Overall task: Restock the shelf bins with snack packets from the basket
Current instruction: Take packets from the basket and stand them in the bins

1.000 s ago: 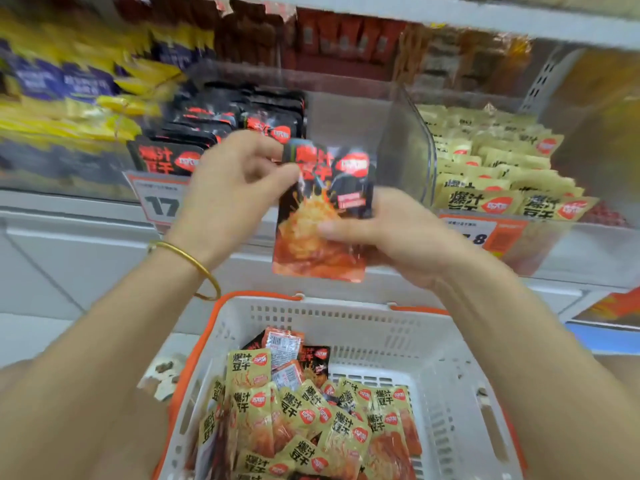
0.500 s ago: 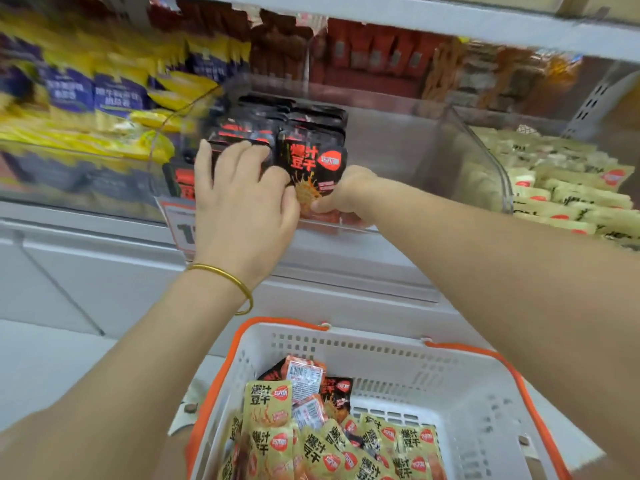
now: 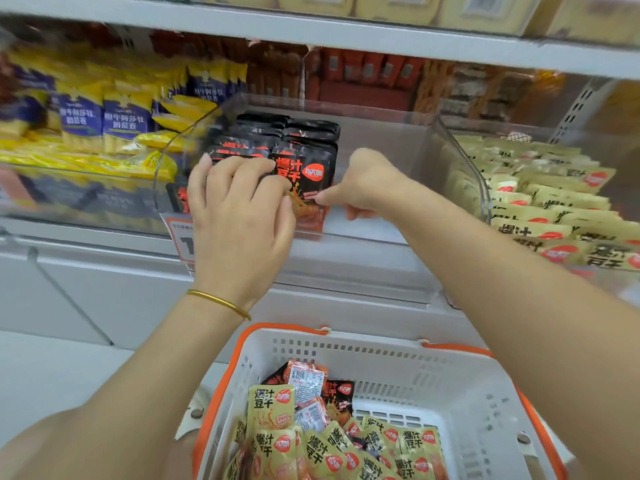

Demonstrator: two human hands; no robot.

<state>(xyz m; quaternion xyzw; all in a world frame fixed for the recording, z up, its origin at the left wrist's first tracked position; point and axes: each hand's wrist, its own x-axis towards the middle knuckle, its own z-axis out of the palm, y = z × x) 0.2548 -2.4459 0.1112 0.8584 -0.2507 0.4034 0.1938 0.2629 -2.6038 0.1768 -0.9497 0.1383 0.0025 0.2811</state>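
At the far left of the shelf lies a heap of yellow-and-blue snack bags (image 3: 104, 123), some standing, some toppled, behind a clear front lip. Next comes the clear plastic shelf bin (image 3: 166, 168) with its curved side wall, holding rows of black foil snack packets with red lettering (image 3: 287, 133) stacked toward the back. A white and orange price tag (image 3: 180, 237) hangs on the bin's front edge, partly hidden by the left hand (image 3: 239, 216), which wears a thin gold bangle (image 3: 218, 303) at the wrist. That hand's fingers are spread and lightly bent over the left row of black packets, with the thumb against the front black packet with a red oval logo (image 3: 308, 178); whether it actually grips is unclear. This front packet stands upright at the bin's front, right of the left hand. The right hand (image 3: 367, 185) is just beside it, fingers curled, thumb and forefinger pinching the packet's right edge. Right of that hand the bin floor shows bare, then a clear divider wall (image 3: 460, 174), and beyond it a bin of pale yellow snack packets (image 3: 540, 202) in overlapping rows. Below, between the forearms, sits a white slotted plastic basket with an orange rim (image 3: 433, 375), with more yellow packets and a few black ones (image 3: 332, 441) piled in its left half.
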